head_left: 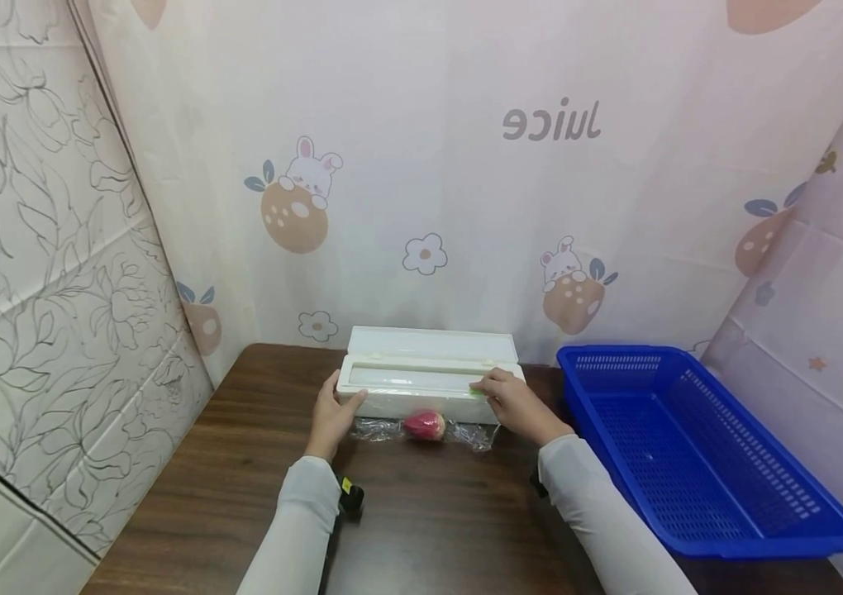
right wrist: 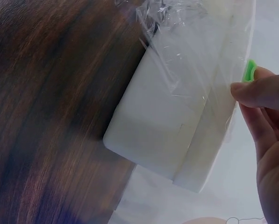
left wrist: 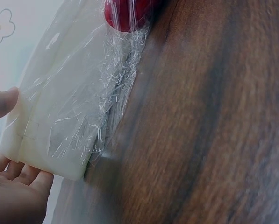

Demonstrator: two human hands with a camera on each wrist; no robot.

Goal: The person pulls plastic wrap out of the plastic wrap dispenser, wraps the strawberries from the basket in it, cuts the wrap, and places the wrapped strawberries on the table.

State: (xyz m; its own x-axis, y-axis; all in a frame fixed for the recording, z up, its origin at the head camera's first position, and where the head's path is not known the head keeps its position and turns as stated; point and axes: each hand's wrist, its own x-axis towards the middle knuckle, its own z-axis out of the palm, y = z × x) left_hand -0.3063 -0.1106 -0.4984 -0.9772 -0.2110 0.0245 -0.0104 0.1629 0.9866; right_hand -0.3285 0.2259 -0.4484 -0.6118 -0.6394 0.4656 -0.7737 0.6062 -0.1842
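A white cling film dispenser (head_left: 421, 405) lies across the back of the table, its lid (head_left: 432, 343) raised behind it. Clear film (left wrist: 116, 88) hangs down its front and reaches the tabletop. On that film, against the dispenser's front, lies a red, rounded fruit-like thing (head_left: 424, 426) with a pale end; its exact kind is unclear. My left hand (head_left: 331, 418) grips the dispenser's left end, thumb at the top and fingers against the end. Near the right end, my right hand (head_left: 516, 403) pinches a small green slide cutter (right wrist: 250, 71) on the top edge.
A blue plastic basket (head_left: 645, 512) with perforated walls stands at the right, close to my right forearm. The brown wooden table (head_left: 421, 529) ends at a printed curtain (head_left: 436, 190) just behind the dispenser. Another patterned sheet (head_left: 42, 248) hangs along the left.
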